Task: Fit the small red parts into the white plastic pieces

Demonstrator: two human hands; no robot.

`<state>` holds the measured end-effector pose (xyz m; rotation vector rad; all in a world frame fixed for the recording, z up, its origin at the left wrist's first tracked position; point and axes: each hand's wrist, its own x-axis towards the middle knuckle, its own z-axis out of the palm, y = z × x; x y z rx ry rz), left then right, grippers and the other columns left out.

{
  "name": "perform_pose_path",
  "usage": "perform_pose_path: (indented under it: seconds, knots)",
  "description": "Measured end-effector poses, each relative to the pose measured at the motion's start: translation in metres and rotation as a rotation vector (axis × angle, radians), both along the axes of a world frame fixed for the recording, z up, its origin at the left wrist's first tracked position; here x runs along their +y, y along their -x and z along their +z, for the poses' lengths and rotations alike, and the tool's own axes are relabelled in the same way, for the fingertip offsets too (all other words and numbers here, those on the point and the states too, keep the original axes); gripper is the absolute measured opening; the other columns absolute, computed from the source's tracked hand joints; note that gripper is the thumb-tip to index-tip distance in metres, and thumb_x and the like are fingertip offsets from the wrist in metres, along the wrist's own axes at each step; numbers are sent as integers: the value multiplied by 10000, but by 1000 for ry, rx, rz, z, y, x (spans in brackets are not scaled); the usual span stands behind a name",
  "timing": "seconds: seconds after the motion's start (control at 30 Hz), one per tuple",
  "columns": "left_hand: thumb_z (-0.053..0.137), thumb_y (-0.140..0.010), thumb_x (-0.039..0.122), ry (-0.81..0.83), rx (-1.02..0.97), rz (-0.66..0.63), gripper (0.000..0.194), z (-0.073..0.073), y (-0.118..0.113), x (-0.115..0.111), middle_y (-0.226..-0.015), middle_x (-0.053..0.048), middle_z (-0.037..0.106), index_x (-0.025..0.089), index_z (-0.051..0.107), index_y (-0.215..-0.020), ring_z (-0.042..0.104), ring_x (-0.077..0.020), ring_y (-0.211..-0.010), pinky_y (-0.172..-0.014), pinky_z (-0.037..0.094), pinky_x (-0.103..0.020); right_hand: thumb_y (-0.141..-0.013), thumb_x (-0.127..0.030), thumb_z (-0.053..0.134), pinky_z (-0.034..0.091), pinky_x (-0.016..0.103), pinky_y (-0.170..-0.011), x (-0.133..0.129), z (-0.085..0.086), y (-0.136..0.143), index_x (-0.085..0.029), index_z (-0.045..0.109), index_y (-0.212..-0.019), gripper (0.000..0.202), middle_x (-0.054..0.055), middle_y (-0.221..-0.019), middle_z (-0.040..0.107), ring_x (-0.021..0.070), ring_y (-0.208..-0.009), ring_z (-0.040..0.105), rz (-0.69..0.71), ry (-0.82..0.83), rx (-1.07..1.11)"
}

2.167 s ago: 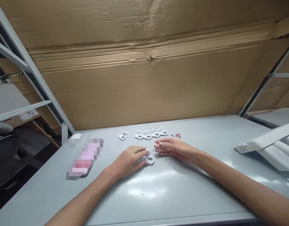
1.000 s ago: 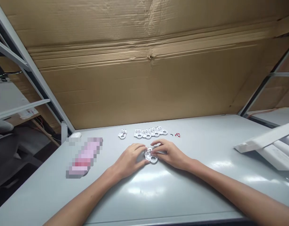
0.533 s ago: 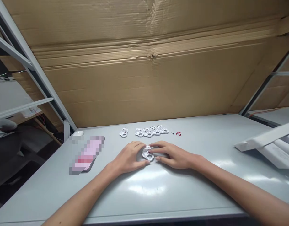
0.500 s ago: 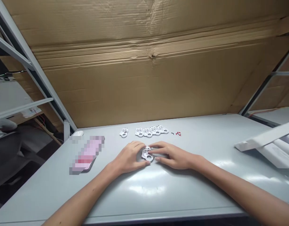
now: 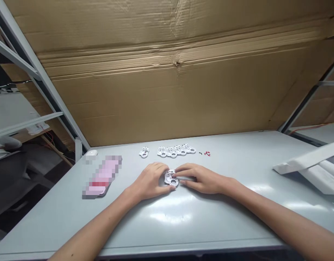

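Between my two hands, low over the grey table, is a small white plastic part point(image 5: 173, 182) with a round ring at its lower right and holes at its upper end. My left hand point(image 5: 152, 183) is closed around its left side, with the forefinger at the top and the thumb along the bottom edge. From the right, my right hand point(image 5: 201, 178) has its fingertips on the part's upper right, and its thumb lies beside the ring. A tiny dark or reddish spot shows under those fingertips, too small to name.
Behind my hands lie a row of several similar white parts point(image 5: 171, 152) and a single one point(image 5: 144, 152) to its left. Small red pieces point(image 5: 207, 153) and a tiny black piece point(image 5: 200, 153) are right of them. A blurred pink phone-like object point(image 5: 104, 175) and white packaging point(image 5: 313, 168) flank my arms.
The whole view has shifted slightly. Both hands stay at the white part, with only a very small movement of the right fingers.
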<state>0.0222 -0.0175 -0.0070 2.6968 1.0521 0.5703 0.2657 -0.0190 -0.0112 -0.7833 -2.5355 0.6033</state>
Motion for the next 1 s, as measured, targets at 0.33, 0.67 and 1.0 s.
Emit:
perform_pose_path:
  seconds: [0.33,0.67,1.0]
  knots:
    - [665,-783,366,-122,75,150,248,3,3,4,-1078,-89,659,203,589,-952,594,-285,-1036,-916,471,-424,-979,-359,483,448,388,-1013,1,0,-1,-223,610,-1309,379,112,-1294,627,237,-1183,568,-6,-4,-18]
    - [544,-913,392,-157,170,412,391,-11,32,26,-1419,-165,492,173,601,-1232,297,-402,-1401,-1094,320,-571,-974,-372,470,459,424,-1006,2,-2,-4,-197,648,-1253,374,139,-1307,616,273,-1178,580,-75,-48,-83]
    - [379,-1014,437,21,204,458,492,-15,41,56,-1569,-136,297,214,432,-1449,144,-365,-1469,-1130,192,-613,-974,-339,466,465,419,-990,1,-3,0,-186,646,-1241,356,141,-1294,621,268,-1159,587,-75,-71,-71]
